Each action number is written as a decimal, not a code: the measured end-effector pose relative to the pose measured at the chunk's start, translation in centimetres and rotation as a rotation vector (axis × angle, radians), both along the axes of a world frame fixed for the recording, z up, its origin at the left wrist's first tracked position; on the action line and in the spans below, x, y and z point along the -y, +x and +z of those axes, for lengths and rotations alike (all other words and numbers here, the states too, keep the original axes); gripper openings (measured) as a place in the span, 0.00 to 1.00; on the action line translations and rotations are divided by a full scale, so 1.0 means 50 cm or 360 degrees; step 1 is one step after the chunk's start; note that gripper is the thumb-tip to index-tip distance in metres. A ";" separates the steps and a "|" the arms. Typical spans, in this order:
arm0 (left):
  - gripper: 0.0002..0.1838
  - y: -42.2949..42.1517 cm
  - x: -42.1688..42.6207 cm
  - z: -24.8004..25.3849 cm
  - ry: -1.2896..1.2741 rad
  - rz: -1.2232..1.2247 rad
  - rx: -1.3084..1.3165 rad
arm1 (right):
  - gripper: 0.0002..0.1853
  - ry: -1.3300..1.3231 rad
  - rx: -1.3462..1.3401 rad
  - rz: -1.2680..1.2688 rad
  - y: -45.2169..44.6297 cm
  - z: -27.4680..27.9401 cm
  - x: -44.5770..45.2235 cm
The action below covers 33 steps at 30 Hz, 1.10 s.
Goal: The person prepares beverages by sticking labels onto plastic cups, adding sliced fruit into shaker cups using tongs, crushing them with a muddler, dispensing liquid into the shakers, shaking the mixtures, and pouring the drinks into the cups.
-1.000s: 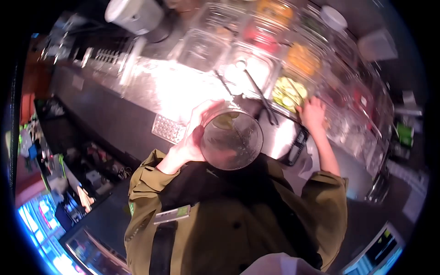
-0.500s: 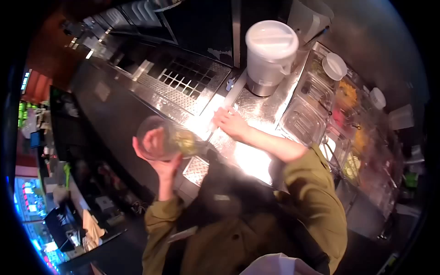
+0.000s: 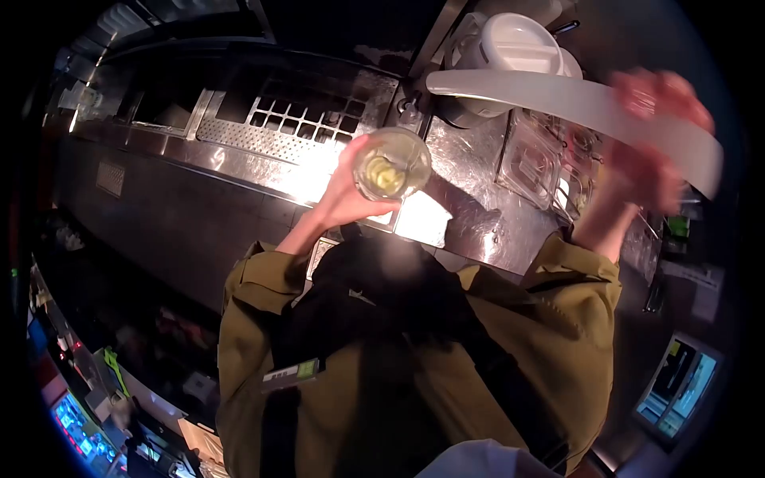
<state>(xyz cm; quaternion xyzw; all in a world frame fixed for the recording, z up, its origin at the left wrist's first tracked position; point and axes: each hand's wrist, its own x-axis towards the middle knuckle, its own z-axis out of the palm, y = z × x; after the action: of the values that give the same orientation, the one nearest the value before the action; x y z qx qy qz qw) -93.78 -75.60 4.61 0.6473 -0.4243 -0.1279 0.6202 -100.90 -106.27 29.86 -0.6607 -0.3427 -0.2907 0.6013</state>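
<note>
In my left hand [image 3: 344,187] is a clear glass [image 3: 414,163], its open top toward me. Pale green-yellow pieces of cut fruit [image 3: 384,177] lie in its bottom. Raised at the right, my right hand [image 3: 657,135] is wrapped round a long white muddler [image 3: 526,89], blurred by motion. The muddler points left, passing in front of a white-lidded pitcher [image 3: 522,44]. Between the two hands lies the steel counter [image 3: 470,171]; the glass is held above its front edge.
Clear-lidded ingredient containers [image 3: 530,163] are set into the counter at the right, partly behind my right arm. A perforated steel drainer with a grid [image 3: 299,119] lies to the left. At the lower right is a lit screen [image 3: 677,386].
My right hand has lifted the muddler off the counter and swung it up to the right. My left hand has brought the glass rightward over the counter edge. The view has turned.
</note>
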 end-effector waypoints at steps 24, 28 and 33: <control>0.32 0.004 0.096 0.189 0.0430 0.0085 0.0899 | 0.29 0.0367 -0.0132 -0.0392 -0.067 -0.126 -0.221; 0.30 0.008 0.094 0.189 0.0381 0.0043 0.0861 | 0.29 0.0291 -0.0117 -0.0186 -0.094 -0.061 -0.157; 0.25 0.013 0.084 0.206 0.0501 -0.0023 0.0759 | 0.28 0.0272 -0.0096 -0.0125 -0.095 -0.056 -0.147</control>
<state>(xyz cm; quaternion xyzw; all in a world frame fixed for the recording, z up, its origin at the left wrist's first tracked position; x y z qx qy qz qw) -93.12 -79.82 14.92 0.7443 -0.5378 -0.0407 0.3939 -105.63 -98.94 27.08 -0.6284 -0.2721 -0.3222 0.6537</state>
